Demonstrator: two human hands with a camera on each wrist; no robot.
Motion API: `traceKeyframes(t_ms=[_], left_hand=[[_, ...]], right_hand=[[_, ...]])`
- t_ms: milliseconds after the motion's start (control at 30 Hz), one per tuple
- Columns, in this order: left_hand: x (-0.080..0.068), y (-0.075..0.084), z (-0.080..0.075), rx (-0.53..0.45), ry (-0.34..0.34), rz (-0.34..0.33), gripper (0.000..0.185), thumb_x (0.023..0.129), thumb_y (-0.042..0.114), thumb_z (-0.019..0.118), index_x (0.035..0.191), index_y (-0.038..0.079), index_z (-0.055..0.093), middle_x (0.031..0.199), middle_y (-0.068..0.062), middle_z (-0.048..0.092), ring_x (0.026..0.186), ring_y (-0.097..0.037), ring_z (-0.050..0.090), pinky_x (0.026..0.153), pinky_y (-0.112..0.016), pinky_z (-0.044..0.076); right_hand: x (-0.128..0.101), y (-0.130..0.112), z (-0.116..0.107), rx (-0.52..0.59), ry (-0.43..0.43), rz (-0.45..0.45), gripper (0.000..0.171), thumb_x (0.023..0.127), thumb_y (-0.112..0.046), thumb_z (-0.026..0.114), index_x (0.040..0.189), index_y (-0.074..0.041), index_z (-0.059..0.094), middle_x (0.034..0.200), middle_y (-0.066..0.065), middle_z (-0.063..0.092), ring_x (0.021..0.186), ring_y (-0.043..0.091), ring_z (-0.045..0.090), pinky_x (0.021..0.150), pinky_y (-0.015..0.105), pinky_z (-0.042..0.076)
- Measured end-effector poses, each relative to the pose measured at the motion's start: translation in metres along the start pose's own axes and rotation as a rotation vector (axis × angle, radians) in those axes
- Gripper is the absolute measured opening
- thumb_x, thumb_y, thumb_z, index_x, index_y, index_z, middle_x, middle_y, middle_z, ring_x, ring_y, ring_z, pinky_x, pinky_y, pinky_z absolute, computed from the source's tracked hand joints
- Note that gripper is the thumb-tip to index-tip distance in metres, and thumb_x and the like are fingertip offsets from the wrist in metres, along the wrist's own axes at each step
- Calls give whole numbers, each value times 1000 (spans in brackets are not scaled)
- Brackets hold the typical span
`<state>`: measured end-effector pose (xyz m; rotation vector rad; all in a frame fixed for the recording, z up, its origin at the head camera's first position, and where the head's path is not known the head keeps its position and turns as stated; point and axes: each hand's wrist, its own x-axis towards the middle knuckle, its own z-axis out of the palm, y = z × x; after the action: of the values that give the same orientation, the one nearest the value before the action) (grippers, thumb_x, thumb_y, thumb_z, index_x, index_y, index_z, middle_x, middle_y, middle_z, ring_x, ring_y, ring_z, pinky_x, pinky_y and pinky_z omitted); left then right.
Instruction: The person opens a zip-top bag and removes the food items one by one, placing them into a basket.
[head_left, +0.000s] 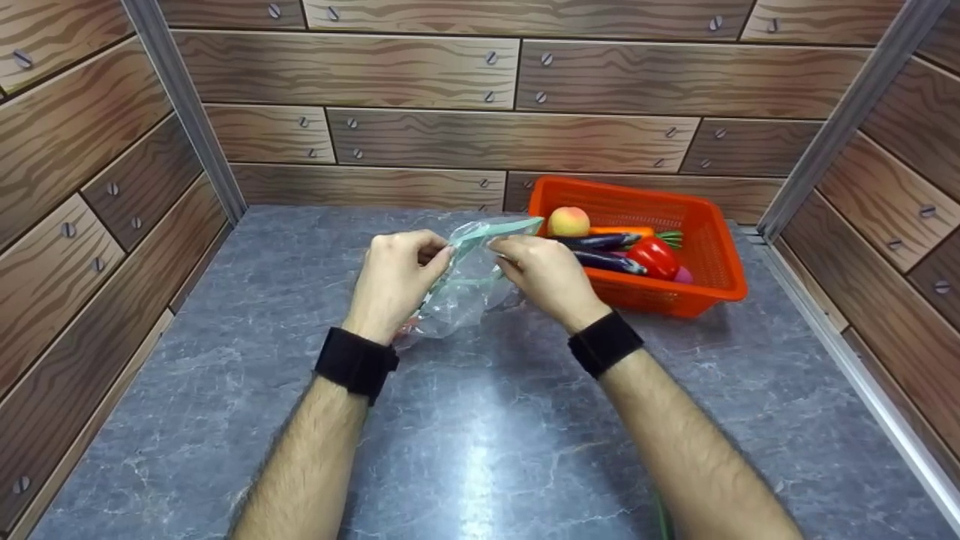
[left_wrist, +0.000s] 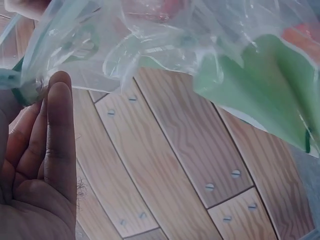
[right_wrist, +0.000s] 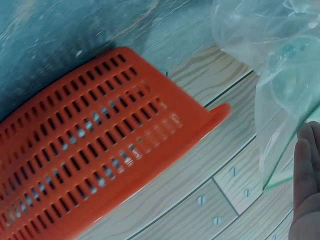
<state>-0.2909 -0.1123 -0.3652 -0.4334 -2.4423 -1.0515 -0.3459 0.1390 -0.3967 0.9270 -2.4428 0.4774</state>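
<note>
A clear plastic zip bag (head_left: 461, 304) with a pale green band along its mouth hangs between my hands, above the grey tabletop. My left hand (head_left: 394, 277) pinches the left end of the band between thumb and fingers. On the other side, my right hand (head_left: 551, 276) pinches the mouth near its right end. From the left wrist view, the crinkled bag (left_wrist: 120, 55) shows green printing and some red behind the film. The right wrist view has the bag (right_wrist: 280, 85) beside the fingers (right_wrist: 302, 170) of my right hand.
A red-orange plastic basket (head_left: 660, 301) stands right behind my right hand. In it lie a peach (head_left: 568, 222), two eggplants (head_left: 600, 241), a carrot (head_left: 622, 231) and a red bell pepper (head_left: 655, 259). Wood-patterned walls (head_left: 420, 139) enclose the marbled grey table (head_left: 225, 315).
</note>
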Motion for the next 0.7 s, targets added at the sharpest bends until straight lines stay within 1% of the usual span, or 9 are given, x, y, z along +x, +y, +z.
traceKeyframes(t_ms=[100,200,267,367,467,500,600,700], left_hand=[[0,5,-1,-15,-9,19,16,112,19,82,113,6,91,103,-10,92,93,-24,88,85,-42,73],[-1,8,-2,-40,-24,29,18,112,22,82,114,7,91,104,-8,92,91,-22,87,84,-42,72],[-2,8,-3,-51,-30,29,20,112,26,83,113,8,92,103,-7,92,90,-20,87,84,-41,72],[-2,4,-6,-55,-28,20,26,113,33,82,113,9,92,103,-6,92,89,-19,86,84,-41,71],[-2,-4,-9,-43,-21,-5,32,114,39,80,114,10,92,103,-8,91,89,-21,85,86,-41,72],[-2,-8,-9,-40,-21,-18,32,114,40,80,115,10,92,103,-8,91,89,-22,85,86,-42,72],[-2,-24,-10,-17,-30,-57,31,115,36,79,117,8,91,105,-11,91,89,-25,85,87,-44,72],[-3,-42,-9,15,-69,-102,28,115,31,79,121,6,90,110,-13,91,94,-29,86,91,-47,72]], right_hand=[[4,-5,5,-19,-44,-11,21,113,-16,79,130,-8,87,118,10,91,109,33,88,99,52,72],[5,-8,10,-26,-88,-28,17,113,-16,79,126,-9,88,115,8,91,107,32,88,96,52,72],[5,-10,14,-20,-113,-41,12,113,-15,80,121,-10,87,113,7,91,105,32,87,94,51,72],[3,-10,18,-2,-127,-55,10,112,-15,81,118,-11,87,110,6,90,102,31,87,91,52,72],[1,-11,21,6,-139,-61,9,112,-16,81,118,-12,87,106,5,89,98,31,86,89,53,72],[1,-11,22,9,-143,-62,11,111,-15,82,119,-13,88,108,5,90,101,31,86,90,53,72],[-1,-12,24,6,-173,-67,15,109,-13,83,123,-14,88,114,4,91,108,30,88,94,52,72],[-2,-12,26,5,-203,-74,21,108,-12,83,129,-14,88,122,4,91,117,29,87,100,50,72]])
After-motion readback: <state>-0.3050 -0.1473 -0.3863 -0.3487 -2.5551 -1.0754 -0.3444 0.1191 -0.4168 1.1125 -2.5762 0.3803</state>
